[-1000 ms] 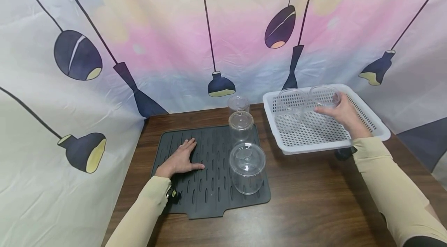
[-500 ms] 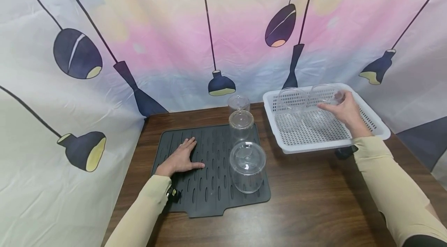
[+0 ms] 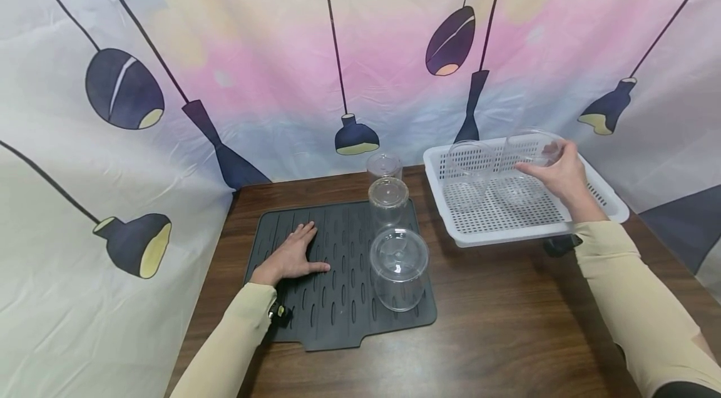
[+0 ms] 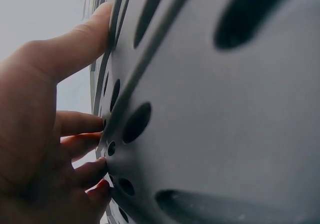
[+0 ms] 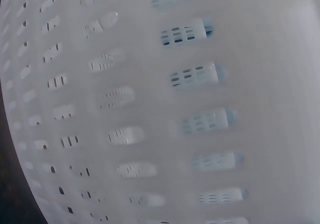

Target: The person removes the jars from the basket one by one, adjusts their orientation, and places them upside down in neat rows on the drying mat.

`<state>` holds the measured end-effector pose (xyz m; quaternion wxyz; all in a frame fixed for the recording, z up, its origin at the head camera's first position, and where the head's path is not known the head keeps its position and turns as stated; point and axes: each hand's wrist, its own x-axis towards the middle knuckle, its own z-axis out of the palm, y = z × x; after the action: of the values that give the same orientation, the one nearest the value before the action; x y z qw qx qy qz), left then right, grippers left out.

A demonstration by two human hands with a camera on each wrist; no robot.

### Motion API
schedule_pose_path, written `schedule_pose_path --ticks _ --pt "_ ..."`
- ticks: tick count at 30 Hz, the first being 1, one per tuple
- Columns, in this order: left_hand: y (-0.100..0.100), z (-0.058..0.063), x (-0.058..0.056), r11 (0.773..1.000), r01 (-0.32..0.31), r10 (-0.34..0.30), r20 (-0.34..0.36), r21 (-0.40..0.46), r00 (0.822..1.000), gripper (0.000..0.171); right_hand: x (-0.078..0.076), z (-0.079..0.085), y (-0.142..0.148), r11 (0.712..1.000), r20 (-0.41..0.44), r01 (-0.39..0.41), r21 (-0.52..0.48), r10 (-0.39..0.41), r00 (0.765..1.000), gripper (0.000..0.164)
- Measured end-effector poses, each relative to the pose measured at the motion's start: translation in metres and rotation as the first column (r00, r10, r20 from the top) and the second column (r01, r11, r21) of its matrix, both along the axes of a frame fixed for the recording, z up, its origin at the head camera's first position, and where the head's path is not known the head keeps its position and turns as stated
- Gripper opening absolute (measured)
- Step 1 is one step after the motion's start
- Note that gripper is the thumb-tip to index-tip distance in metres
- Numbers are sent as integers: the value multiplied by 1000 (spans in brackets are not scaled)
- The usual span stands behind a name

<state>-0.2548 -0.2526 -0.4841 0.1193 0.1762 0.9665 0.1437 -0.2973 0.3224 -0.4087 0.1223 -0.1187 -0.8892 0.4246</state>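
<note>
My right hand (image 3: 560,176) grips the side of a clear round container (image 3: 524,135) over the right part of the white perforated basket (image 3: 459,238). Another clear container (image 3: 470,188) stands beside it in the basket. In the right wrist view only the slotted basket wall (image 5: 270,84) shows, hiding the hand. My left hand (image 3: 293,257) rests on the dark grey ribbed mat (image 3: 332,329) with its fingers spread. The left wrist view shows its fingertips touching the mat (image 4: 215,124). Along the mat's right side stands a large clear container (image 3: 398,273) with a smaller clear one (image 3: 388,204) behind it.
A further clear container (image 3: 385,165) stands behind the row, near the table's back edge. The brown wooden table (image 3: 484,323) carries the mat and basket. Behind rises a fabric backdrop (image 3: 270,72) printed with hanging lamps.
My right hand has risen slightly and moved a little to the right, with the clear container in its grip. My left hand has stayed in place on the mat.
</note>
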Motion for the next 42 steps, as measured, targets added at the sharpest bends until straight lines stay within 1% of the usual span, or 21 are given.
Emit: schedule_pose_path --ticks 9,16,21,24,30,36,42 --pt "-1 0 1 1000 -2 2 2 -2 1000 105 5 8 1 999 -73 -2 33 4 997 104" --pt "-1 0 2 1000 0 0 2 -3 1000 105 8 18 0 999 -88 -9 33 12 996 101" --pt "-1 0 2 1000 -1 2 -6 3 1000 104 11 26 -3 1000 -133 -19 12 20 991 89" --pt "-1 0 2 1000 -2 2 -8 -1 1000 104 13 31 -7 999 -162 -28 19 31 986 83" --pt "0 -1 2 1000 1 -1 5 -20 1000 104 17 42 -14 996 -217 -49 71 64 974 86" --pt "0 -1 2 1000 1 -2 -5 -15 1000 104 21 52 -22 991 -274 -76 108 103 956 89" --pt "0 2 1 1000 5 -5 -7 -19 1000 104 24 61 -30 985 -300 -88 149 129 945 87"
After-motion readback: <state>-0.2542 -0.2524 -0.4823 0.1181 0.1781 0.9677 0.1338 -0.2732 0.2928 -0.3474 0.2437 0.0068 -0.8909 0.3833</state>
